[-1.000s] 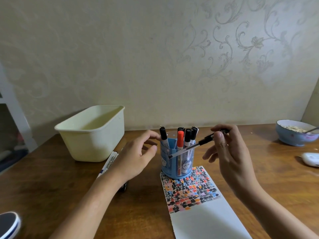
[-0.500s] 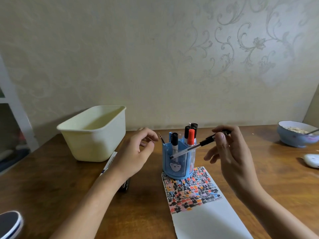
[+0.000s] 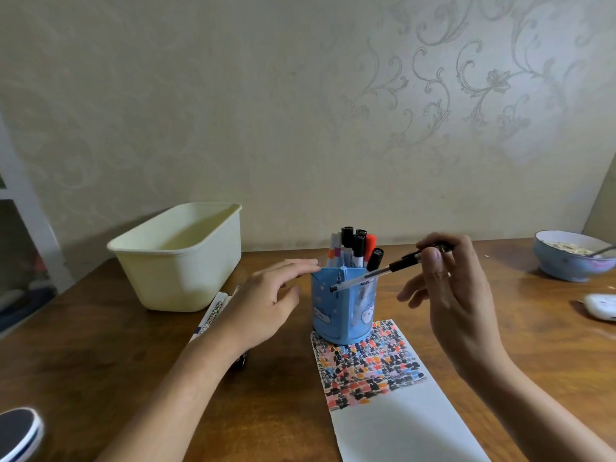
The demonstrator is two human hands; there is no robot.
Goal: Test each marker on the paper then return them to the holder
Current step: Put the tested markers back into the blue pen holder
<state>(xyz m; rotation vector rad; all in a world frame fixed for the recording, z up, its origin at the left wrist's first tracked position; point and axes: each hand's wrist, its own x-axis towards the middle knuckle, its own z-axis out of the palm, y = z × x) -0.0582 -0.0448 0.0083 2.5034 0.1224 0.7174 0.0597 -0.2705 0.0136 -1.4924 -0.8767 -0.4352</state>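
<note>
A cream tub (image 3: 180,258) sits far left on the wooden table (image 3: 100,355), w/ loose markers (image 3: 213,311) lying beside it, partly under the left forearm. The left hand (image 3: 266,301), fingers spread and straight, touches the rim of the blue holder (image 3: 340,308), which stands on the top edge of the paper (image 3: 393,411) and is packed w/ upright markers (image 3: 356,250). The right hand (image 3: 456,295) pinches a capped pen (image 3: 376,273) by its rear end; its long axis slopes down-left, tip just in front of the holder wall, so the holder lies left of the right hand, nearer the left. Swatches (image 3: 366,365) fill the sheet's top. Far right: a bowl (image 3: 570,261) and white object (image 3: 600,306); patterned wallpaper (image 3: 466,95) behind.
</note>
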